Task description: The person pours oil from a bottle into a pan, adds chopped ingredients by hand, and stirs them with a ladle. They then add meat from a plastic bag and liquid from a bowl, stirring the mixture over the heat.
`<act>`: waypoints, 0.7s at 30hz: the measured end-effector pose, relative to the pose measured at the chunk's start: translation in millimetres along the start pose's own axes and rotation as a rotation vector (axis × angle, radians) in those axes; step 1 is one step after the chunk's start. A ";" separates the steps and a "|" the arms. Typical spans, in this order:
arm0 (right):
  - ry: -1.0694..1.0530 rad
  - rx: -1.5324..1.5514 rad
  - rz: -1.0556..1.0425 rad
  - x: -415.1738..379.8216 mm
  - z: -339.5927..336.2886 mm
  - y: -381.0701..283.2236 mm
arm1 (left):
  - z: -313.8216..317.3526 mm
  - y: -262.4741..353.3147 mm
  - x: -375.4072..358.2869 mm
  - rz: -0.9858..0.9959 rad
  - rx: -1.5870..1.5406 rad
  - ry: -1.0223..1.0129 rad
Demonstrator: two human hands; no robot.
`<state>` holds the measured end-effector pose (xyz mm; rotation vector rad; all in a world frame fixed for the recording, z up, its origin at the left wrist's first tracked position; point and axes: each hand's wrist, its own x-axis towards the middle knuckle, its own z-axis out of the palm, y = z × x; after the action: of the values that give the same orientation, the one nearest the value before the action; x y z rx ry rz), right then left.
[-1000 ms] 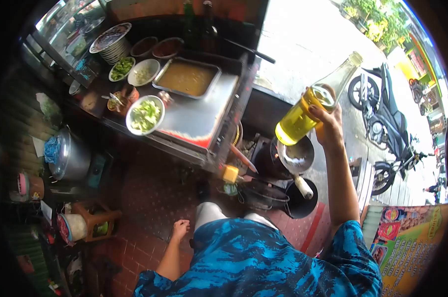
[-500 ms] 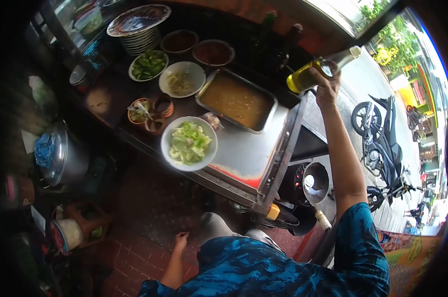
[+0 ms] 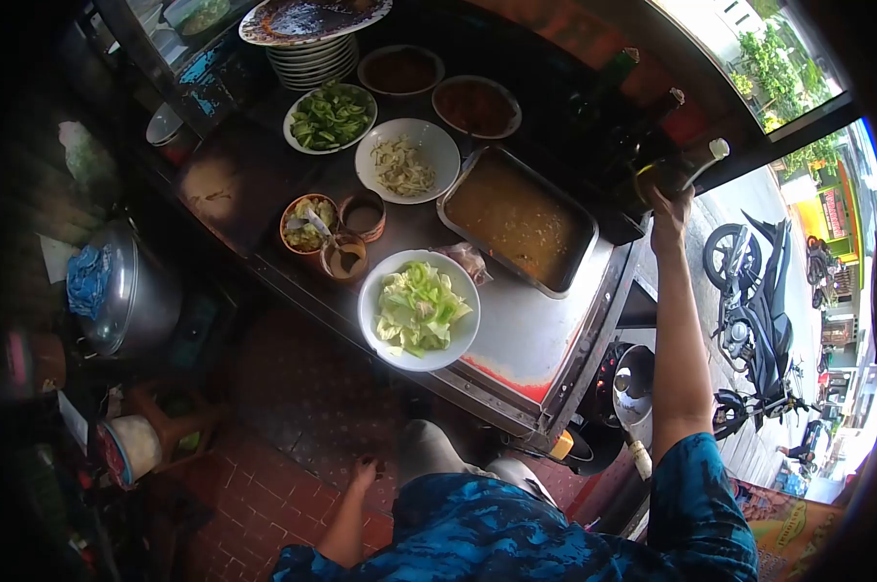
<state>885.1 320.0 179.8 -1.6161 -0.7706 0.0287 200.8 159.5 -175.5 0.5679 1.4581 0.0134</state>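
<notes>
My right hand point(image 3: 669, 206) is wrapped round an oil bottle point(image 3: 660, 179) at the far right corner of the cart, beside dark green bottles point(image 3: 617, 73). My left hand point(image 3: 365, 471) hangs low over the tiled floor by my leg; its fingers are small and dim. A white bowl of cut lettuce point(image 3: 422, 308) stands at the cart's near edge. Behind it are a bowl of pale shreds point(image 3: 402, 167), a bowl of green slices point(image 3: 330, 118) and a metal tray of brown broth point(image 3: 521, 218). Small clay cups point(image 3: 344, 259) with spoons stand to the left.
A wok point(image 3: 634, 383) with a ladle sits on a burner right of the cart. Stacked plates point(image 3: 314, 60) stand at the back. A large lidded pot point(image 3: 128, 291) and a stool point(image 3: 172, 427) are at left. A motorcycle point(image 3: 758, 310) is parked outside.
My right hand has carried the oil bottle back toward the dark bottles, and it is less tilted. The view has shifted, so the cart's items appear further right. My left hand stays low.
</notes>
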 end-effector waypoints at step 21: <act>-1.055 -0.816 -0.246 -98.6 306.6 -74.1 | 17.4 8.7 -11.3 0.034 -0.136 -0.024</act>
<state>640.7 538.7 139.2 -2.2424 -1.9738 0.4704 218.4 157.1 -161.7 0.4803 1.4126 0.1308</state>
